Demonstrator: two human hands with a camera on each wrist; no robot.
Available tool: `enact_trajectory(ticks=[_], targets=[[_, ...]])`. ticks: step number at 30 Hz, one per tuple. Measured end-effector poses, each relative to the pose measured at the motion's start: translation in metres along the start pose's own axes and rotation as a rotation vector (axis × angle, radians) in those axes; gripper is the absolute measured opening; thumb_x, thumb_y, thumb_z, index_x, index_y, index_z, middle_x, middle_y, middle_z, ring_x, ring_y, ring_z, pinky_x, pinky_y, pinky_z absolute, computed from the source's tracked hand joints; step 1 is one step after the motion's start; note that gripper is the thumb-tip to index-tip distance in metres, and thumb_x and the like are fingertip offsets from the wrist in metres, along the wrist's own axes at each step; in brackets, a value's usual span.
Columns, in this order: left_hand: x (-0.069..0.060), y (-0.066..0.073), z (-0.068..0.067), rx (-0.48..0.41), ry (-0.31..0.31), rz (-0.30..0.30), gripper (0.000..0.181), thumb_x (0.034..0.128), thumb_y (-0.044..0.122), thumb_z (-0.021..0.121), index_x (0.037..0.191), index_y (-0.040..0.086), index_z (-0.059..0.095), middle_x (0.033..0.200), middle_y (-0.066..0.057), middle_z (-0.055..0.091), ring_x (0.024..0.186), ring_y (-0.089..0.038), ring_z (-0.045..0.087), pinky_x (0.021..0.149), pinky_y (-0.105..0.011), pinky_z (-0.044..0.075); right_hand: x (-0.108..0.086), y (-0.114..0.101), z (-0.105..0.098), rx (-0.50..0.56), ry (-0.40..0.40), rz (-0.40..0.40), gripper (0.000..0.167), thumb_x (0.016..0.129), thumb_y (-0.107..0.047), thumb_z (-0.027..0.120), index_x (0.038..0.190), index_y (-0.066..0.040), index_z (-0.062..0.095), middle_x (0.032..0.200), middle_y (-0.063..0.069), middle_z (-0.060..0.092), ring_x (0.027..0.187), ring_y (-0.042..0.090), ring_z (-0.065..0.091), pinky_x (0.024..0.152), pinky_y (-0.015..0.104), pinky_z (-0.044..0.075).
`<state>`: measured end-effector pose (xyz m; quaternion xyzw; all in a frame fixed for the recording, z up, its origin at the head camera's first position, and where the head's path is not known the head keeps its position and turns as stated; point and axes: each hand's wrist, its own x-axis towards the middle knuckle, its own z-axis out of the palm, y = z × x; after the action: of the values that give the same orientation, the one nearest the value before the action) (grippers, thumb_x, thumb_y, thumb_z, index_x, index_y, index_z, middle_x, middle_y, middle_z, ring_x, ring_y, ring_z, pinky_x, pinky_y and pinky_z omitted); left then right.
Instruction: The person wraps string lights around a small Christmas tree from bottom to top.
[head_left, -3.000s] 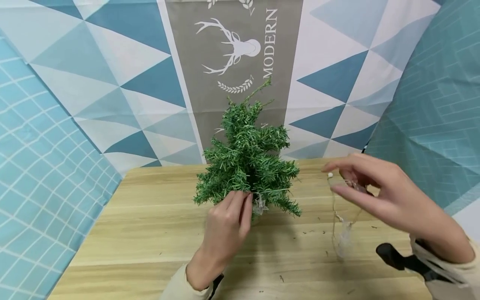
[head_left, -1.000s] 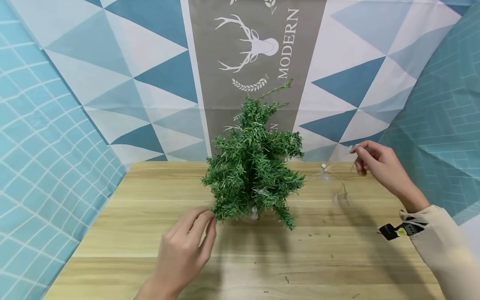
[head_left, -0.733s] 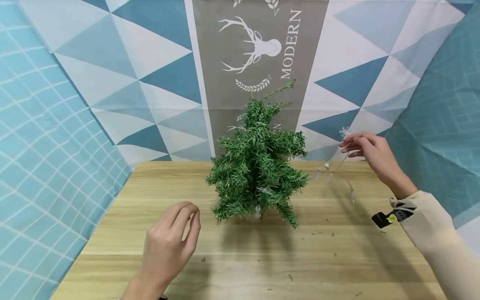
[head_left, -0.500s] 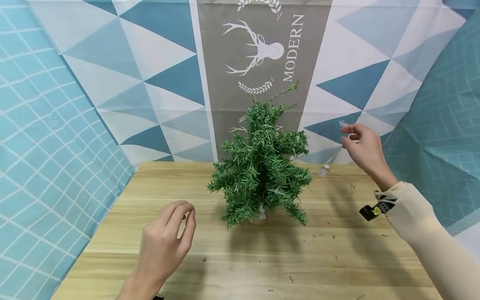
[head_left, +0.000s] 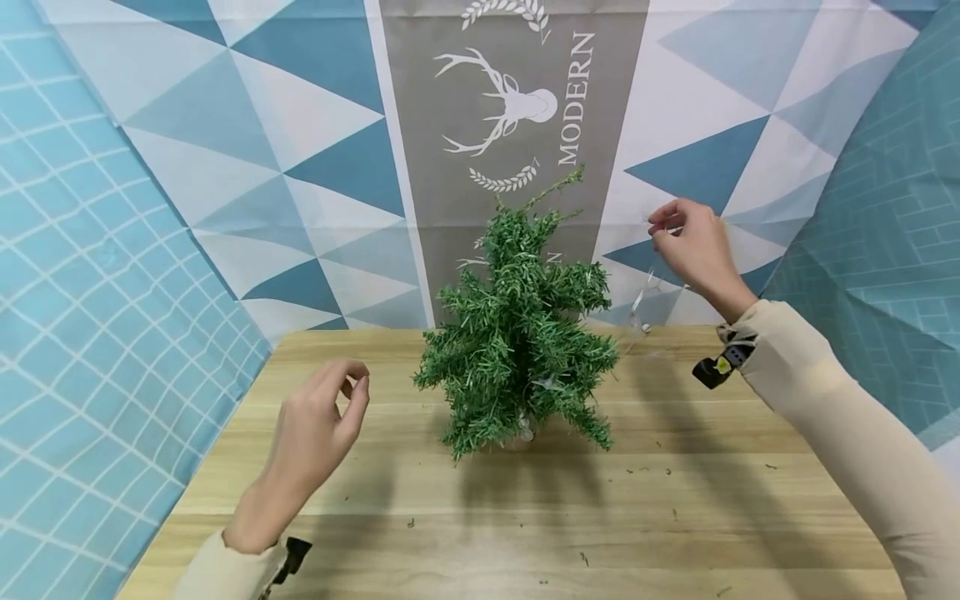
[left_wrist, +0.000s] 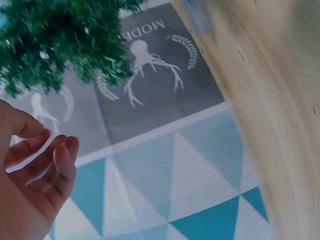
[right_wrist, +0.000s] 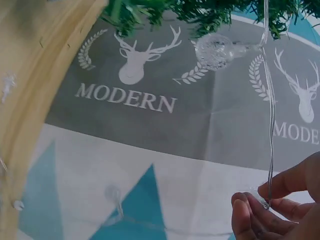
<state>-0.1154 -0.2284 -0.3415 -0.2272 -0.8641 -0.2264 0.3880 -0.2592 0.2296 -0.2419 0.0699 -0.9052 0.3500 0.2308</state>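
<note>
A small green artificial Christmas tree (head_left: pixel 517 333) stands on the wooden table (head_left: pixel 450 533), with some clear ornaments low among its branches. To its upper right, my right hand (head_left: pixel 697 246) pinches a string of fairy lights (head_left: pixel 637 304), which hangs down towards the tree's right side. In the right wrist view, thumb and fingers hold the thin clear wire beside a small transparent piece, and a clear round ornament (right_wrist: pixel 216 51) hangs from the same strand near the branches. Left of the tree, my left hand (head_left: pixel 318 425) hovers over the table, fingers loosely curled, holding nothing.
Behind the table hangs a patterned cloth (head_left: pixel 517 108) with a deer head and triangles. Blue checked cloth (head_left: pixel 82 275) covers the left side, teal cloth (head_left: pixel 885 250) the right. Small dark bits (head_left: pixel 630 471) lie scattered on the table.
My left hand has let go of the tree's lower front and drawn back left. My right hand has raised the string and recently moved up and left, nearer the tree's top.
</note>
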Motion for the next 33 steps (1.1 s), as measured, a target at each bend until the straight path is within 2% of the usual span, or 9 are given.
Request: enact_trajectory(ticks=[4, 8, 13, 18, 21, 24, 28, 30, 33], targets=[[0.009, -0.017, 0.007, -0.036, -0.079, -0.056, 0.006, 0.0943, 0.006, 0.061, 0.098, 0.009, 0.065, 0.088, -0.002, 0.066, 0.071, -0.013, 0.062, 0.046, -0.023, 0.045, 0.014, -0.016, -0.003, -0.027, -0.015, -0.015, 0.027, 0.098, -0.016, 0.055, 0.118, -0.001, 0.063, 0.108, 0.019, 0.07, 0.081, 0.019, 0.068, 0.06, 0.021, 0.047], [0.025, -0.03, 0.015, -0.11, -0.166, -0.109, 0.007, 0.0966, 0.007, 0.061, 0.102, 0.009, 0.065, 0.09, -0.003, 0.068, 0.076, -0.016, 0.066, 0.052, -0.026, 0.051, 0.029, -0.032, -0.008, 0.008, -0.097, -0.048, 0.035, 0.098, -0.019, 0.057, 0.129, -0.004, 0.057, 0.107, 0.016, 0.072, 0.084, 0.017, 0.067, 0.063, 0.023, 0.048], [0.056, -0.046, 0.023, -0.243, -0.298, -0.219, 0.017, 0.1011, 0.017, 0.058, 0.114, 0.006, 0.062, 0.104, -0.008, 0.067, 0.09, -0.021, 0.066, 0.066, -0.031, 0.056, 0.047, -0.053, -0.014, 0.102, -0.274, -0.09, 0.044, 0.1, -0.016, 0.054, 0.142, -0.008, 0.045, 0.111, 0.006, 0.073, 0.112, 0.023, 0.062, 0.081, 0.033, 0.044], [0.097, -0.058, 0.027, -0.484, -0.403, -0.329, 0.039, 0.1049, 0.031, 0.051, 0.132, 0.003, 0.053, 0.127, -0.013, 0.06, 0.109, -0.026, 0.062, 0.085, -0.04, 0.057, 0.059, -0.072, -0.015, 0.18, -0.405, -0.109, 0.048, 0.101, -0.01, 0.054, 0.146, -0.007, 0.038, 0.117, 0.009, 0.071, 0.124, 0.03, 0.057, 0.106, 0.045, 0.041], [0.122, -0.058, 0.027, -0.664, -0.436, -0.365, 0.05, 0.1065, 0.039, 0.044, 0.141, 0.003, 0.046, 0.14, -0.014, 0.052, 0.124, -0.029, 0.054, 0.098, -0.043, 0.051, 0.065, -0.081, -0.014, 0.239, -0.475, -0.11, 0.049, 0.101, -0.005, 0.052, 0.148, -0.005, 0.037, 0.114, 0.01, 0.07, 0.12, 0.027, 0.06, 0.111, 0.049, 0.037], [0.149, -0.052, 0.026, -0.867, -0.461, -0.399, 0.058, 0.1073, 0.044, 0.036, 0.147, 0.003, 0.038, 0.149, -0.014, 0.043, 0.136, -0.032, 0.043, 0.11, -0.049, 0.04, 0.068, -0.087, -0.014, 0.284, -0.527, -0.11, 0.052, 0.1, -0.002, 0.054, 0.149, -0.006, 0.037, 0.113, 0.009, 0.069, 0.115, 0.025, 0.062, 0.105, 0.042, 0.043], [0.183, -0.041, 0.029, -1.125, -0.475, -0.423, 0.063, 0.1064, 0.051, 0.03, 0.151, 0.007, 0.032, 0.155, -0.013, 0.036, 0.144, -0.032, 0.032, 0.116, -0.053, 0.028, 0.07, -0.09, -0.009, 0.367, -0.586, -0.124, 0.056, 0.098, 0.001, 0.056, 0.15, -0.009, 0.039, 0.112, 0.012, 0.068, 0.11, 0.026, 0.063, 0.095, 0.034, 0.051], [0.197, -0.036, 0.032, -1.213, -0.488, -0.42, 0.064, 0.1056, 0.054, 0.029, 0.152, 0.011, 0.032, 0.157, -0.012, 0.034, 0.145, -0.031, 0.03, 0.118, -0.053, 0.025, 0.071, -0.092, -0.005, 0.441, -0.623, -0.13, 0.057, 0.097, 0.004, 0.055, 0.15, -0.009, 0.039, 0.113, 0.015, 0.068, 0.109, 0.026, 0.064, 0.093, 0.033, 0.053], [0.214, -0.027, 0.038, -1.289, -0.531, -0.402, 0.065, 0.1054, 0.055, 0.026, 0.153, 0.011, 0.031, 0.158, -0.012, 0.032, 0.147, -0.03, 0.028, 0.119, -0.053, 0.022, 0.07, -0.095, 0.002, 0.535, -0.682, -0.141, 0.056, 0.096, 0.008, 0.053, 0.149, -0.007, 0.04, 0.119, 0.019, 0.064, 0.112, 0.029, 0.063, 0.092, 0.032, 0.054]])
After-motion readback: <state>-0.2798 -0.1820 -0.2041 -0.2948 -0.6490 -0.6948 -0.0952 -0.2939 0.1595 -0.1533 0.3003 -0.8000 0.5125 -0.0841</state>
